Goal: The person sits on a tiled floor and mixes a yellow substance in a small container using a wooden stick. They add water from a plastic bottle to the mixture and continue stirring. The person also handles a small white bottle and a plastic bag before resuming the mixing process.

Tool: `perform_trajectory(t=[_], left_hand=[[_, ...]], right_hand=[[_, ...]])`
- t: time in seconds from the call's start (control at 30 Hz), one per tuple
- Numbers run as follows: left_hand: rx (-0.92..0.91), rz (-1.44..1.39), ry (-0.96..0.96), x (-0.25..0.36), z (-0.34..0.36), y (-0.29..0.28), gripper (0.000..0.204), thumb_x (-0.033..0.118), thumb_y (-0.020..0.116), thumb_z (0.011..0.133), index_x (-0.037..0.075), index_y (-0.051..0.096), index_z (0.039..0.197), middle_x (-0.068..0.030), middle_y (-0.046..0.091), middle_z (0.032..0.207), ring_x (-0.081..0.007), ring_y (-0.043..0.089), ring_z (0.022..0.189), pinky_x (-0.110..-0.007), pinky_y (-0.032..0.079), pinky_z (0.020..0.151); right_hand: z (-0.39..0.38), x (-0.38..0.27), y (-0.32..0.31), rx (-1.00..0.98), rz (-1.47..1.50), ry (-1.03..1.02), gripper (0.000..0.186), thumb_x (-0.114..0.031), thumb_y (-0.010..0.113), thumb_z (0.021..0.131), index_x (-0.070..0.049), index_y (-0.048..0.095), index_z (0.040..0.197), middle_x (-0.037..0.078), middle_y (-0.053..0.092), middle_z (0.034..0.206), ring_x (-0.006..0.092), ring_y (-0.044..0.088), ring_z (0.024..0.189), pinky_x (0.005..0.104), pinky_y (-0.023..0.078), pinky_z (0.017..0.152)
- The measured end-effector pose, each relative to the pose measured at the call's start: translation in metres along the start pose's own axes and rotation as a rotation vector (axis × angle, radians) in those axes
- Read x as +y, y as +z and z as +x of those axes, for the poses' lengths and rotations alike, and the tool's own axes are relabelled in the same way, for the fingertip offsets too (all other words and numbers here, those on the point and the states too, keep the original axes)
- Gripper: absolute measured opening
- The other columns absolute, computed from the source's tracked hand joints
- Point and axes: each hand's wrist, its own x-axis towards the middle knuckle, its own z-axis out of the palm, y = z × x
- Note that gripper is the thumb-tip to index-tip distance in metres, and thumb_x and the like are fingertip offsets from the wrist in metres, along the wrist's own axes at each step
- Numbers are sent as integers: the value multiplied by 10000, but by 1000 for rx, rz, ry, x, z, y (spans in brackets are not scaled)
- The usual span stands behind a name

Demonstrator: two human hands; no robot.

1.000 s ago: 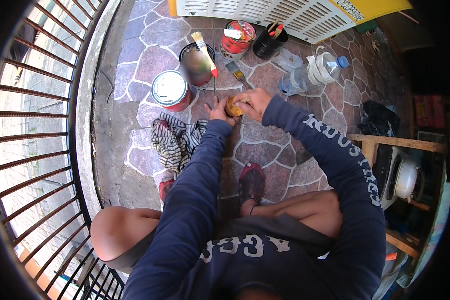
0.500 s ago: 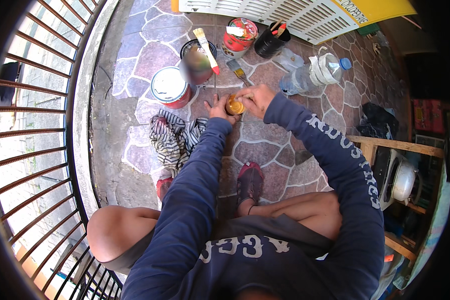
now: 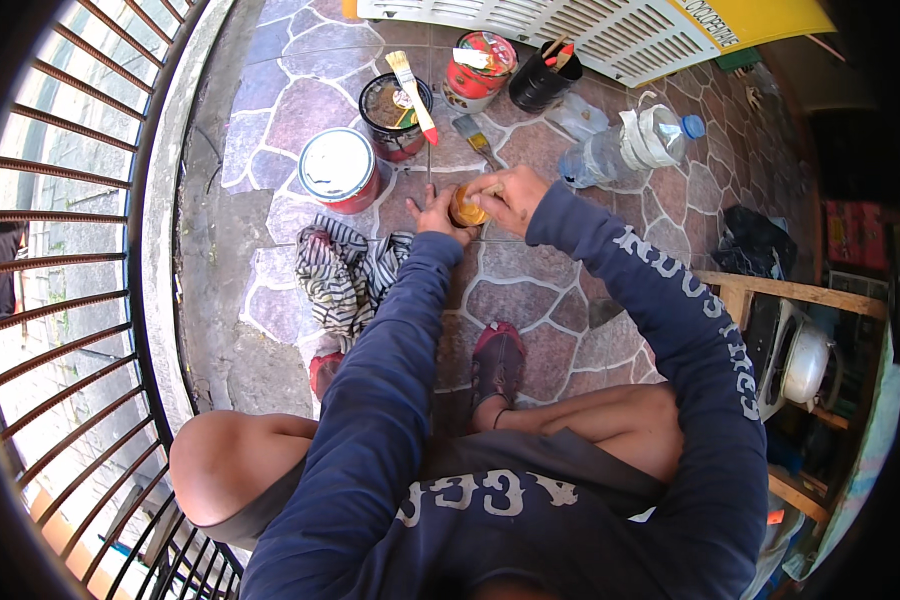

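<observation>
A small cup [image 3: 467,207] of amber liquid stands on the stone-patterned tile floor ahead of me. My left hand [image 3: 437,216] steadies it from the left, its thumb side against the cup and some fingers spread out. Over the cup's rim, my right hand [image 3: 516,198] pinches a thin, light-coloured stick [image 3: 494,189] that points down into the liquid. Most of the stick is hidden by the fingers. Just beyond the cup lies a flat paintbrush [image 3: 478,141] with worn, yellowish-stained bristles.
Behind my hands stand a white-lidded can [image 3: 338,165], an open can [image 3: 397,135] with a brush [image 3: 410,92] across it, a red can [image 3: 478,72] and a black tool holder [image 3: 545,82]. A plastic bottle [image 3: 610,160] lies right; a striped cloth [image 3: 345,275] lies left.
My hands stay at the cup, with the right fingers shifted only slightly. Beyond the railing at the left, a dark shape sits lower in the view than before.
</observation>
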Motion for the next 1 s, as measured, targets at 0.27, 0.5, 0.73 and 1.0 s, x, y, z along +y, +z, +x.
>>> perform_trajectory(t=[0.27,0.5,0.73,1.0], left_hand=[[22,15,14,-4,2,3,842,374,883,599,114,528,1317,-214,548,1359,-315,333,1427,-585,42,1172],[38,-14,-13,2,-1,-2,885,406,911,558,82,534,1289,-216,536,1367,-325,349,1415,-571,61,1177],[75,-7,-33,6,-1,-3,917,412,928,527,56,530,1273,-178,558,1343,-330,406,1377,-571,75,1177],[115,-15,-12,1,0,3,944,406,935,504,62,523,1281,-173,567,1329,-329,448,1341,-575,78,1173]], right_hand=[[-1,-2,0,65,123,118,226,-214,601,897,-51,683,1029,201,699,885,384,674,820,425,545,756],[1,-8,-5,14,77,81,232,-220,592,897,-63,683,1041,198,700,903,375,676,837,437,544,774],[-1,-4,-2,59,36,51,227,-208,607,901,-47,685,1041,216,692,861,371,681,783,417,547,719],[-1,-3,-2,77,82,52,216,-186,614,909,-27,688,1035,212,697,844,357,690,752,392,550,689]])
